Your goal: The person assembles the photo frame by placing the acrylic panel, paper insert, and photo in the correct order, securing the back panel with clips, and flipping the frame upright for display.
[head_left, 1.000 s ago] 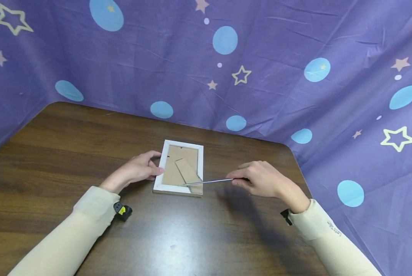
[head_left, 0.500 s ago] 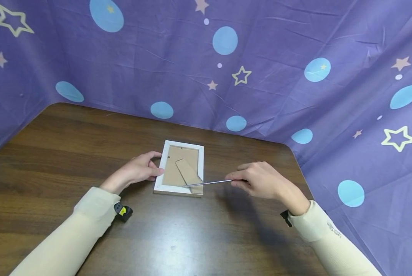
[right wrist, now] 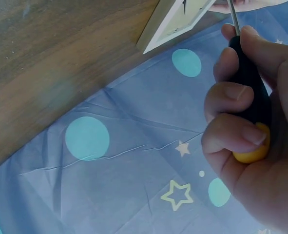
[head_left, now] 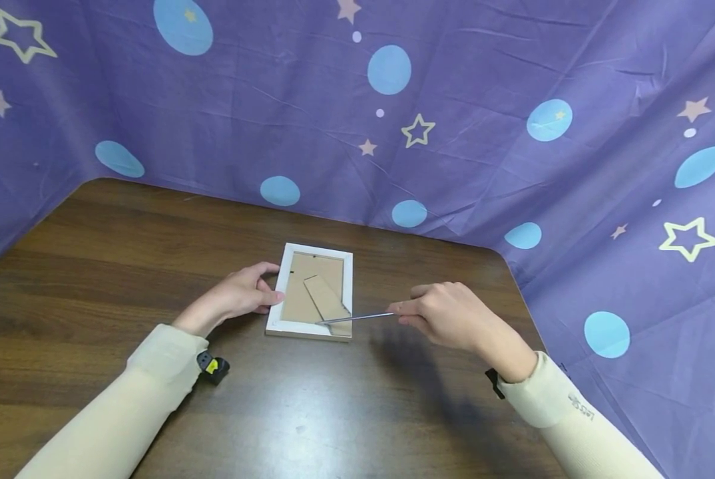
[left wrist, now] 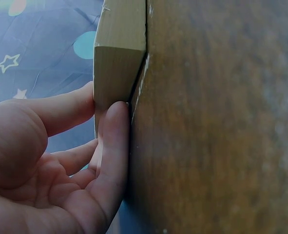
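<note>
A white picture frame (head_left: 348, 279) lies face down on the table. Its tan backing board (head_left: 295, 303) and slanted stand leg (head_left: 324, 294) show. At its left edge, my left hand (head_left: 238, 293) holds the border, thumb on top; the left wrist view shows fingers against the frame's side (left wrist: 115, 68). My right hand (head_left: 453, 316) grips a screwdriver (right wrist: 251, 83) by its black and yellow handle, mostly covered by the fingers. The thin metal shaft (head_left: 360, 317) crosses the stand leg's lower end, its tip by the bottom inner edge of the frame. Whether the tip touches cannot be told.
The brown wooden table (head_left: 172, 246) extends around the frame, with a rounded far right corner. A purple curtain (head_left: 327, 113) with stars and blue spots hangs behind and along both sides. Both wrists wear black straps (head_left: 214, 367).
My right hand has shifted slightly left and tilted, and the screwdriver tip has slid a little left along the frame's bottom inner edge. My left hand and the frame stay in place.
</note>
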